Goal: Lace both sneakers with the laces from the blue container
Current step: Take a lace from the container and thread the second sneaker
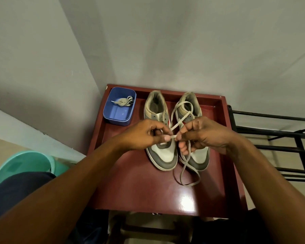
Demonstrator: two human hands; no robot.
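Both hands meet over the tabletop (139, 182) middle: left hand (144, 134) and right hand (206, 136) each pinch the lace (173, 136) tip, thumb against forefinger, above the sneakers (163, 156). Flatten the tip and untwist the slack before threading, I judge. A second lace (124, 101) lies in the blue container (113, 118), far-left corner.

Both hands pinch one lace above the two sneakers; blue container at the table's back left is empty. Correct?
One thing is off: the blue container is not empty. The head view shows a bundled lace lying in it. The rest stands: left hand and right hand each pinch the loose lace above the sneakers, and the container sits at the table's back left.
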